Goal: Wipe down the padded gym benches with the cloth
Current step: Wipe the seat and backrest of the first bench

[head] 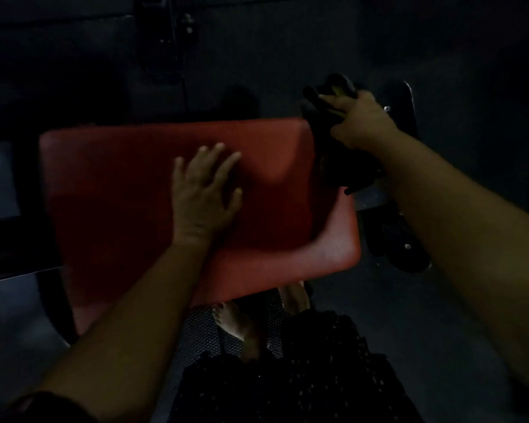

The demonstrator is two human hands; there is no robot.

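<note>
Closest to the camera, at the bottom edge, a dark dotted garment hangs over 2 bare feet, which stand on a perforated mat just under the near edge of the bench. Beyond them lies the red padded bench, a broad cushion that fills the middle of the view, its near right corner lit a little brighter than the rest.

On the middle of the pad the left hand lies flat, palm down, its fingers straight and spread apart, holding nothing.

Farther off, at the pad's far right corner, the right hand has its fingers curled tight round a dark cloth. The cloth is bunched above the knuckles, with a small yellowish patch showing, and the rest hangs down along the pad's right edge. Whether it presses on the cushion cannot be told in this dim light.

Just right of the pad a dark metal bracket with bolts shows. At the far top a dark upright post stands in shadow.
</note>
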